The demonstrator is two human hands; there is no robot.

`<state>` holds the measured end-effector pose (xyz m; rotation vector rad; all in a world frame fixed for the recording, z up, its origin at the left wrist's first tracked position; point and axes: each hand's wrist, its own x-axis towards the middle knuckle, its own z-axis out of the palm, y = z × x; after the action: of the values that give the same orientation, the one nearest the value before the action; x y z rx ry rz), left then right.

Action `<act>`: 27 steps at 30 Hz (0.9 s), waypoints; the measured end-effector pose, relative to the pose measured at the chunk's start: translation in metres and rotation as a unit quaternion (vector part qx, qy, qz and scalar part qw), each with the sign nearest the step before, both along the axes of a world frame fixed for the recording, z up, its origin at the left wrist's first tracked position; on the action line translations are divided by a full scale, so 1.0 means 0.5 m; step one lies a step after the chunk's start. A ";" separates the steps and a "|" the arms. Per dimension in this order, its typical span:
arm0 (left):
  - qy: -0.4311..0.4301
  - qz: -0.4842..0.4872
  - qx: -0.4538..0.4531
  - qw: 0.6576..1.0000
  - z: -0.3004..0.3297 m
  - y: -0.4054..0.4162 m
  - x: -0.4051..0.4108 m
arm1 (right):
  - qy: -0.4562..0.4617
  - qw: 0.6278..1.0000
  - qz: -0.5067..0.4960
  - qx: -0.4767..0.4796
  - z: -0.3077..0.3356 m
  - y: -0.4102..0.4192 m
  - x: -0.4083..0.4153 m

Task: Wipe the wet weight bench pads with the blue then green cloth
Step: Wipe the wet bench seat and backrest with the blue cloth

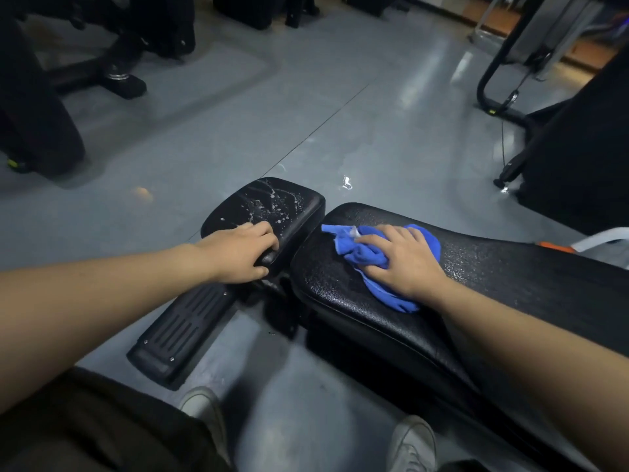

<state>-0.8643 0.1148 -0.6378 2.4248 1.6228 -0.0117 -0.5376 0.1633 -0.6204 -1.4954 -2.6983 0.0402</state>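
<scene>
A black weight bench has two pads. The small seat pad (272, 202) carries white water splashes on its top. The long back pad (510, 267) glistens with fine droplets. My left hand (238, 253) grips the near corner of the seat pad, thumb under its edge. A bunched blue cloth (367, 257) lies on the near end of the long pad, and my right hand (405, 260) presses down on it with fingers spread. No green cloth is in view.
A black ribbed foot plate (180, 328) juts out below the seat pad. My shoes (412, 441) stand on the grey floor, which has a wet spot (347, 182). Dark gym machines (37, 124) stand at left and a black frame (503, 107) at right.
</scene>
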 end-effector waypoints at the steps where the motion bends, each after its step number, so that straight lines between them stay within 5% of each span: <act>1: 0.005 0.003 0.000 1.000 0.007 -0.001 0.011 | 0.002 1.000 -0.003 0.003 0.004 -0.016 0.017; 12: -0.048 -0.109 0.084 0.989 0.050 -0.034 0.166 | -0.008 0.998 0.040 -0.037 0.039 -0.155 0.089; 27: -0.042 -0.085 0.000 0.996 0.010 0.010 0.086 | -0.026 0.997 0.007 0.066 0.006 -0.141 0.014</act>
<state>-0.8215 0.1199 -0.6327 2.5198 1.3785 0.0615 -0.5304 0.0927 -0.6173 -1.4593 -2.6924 -0.1741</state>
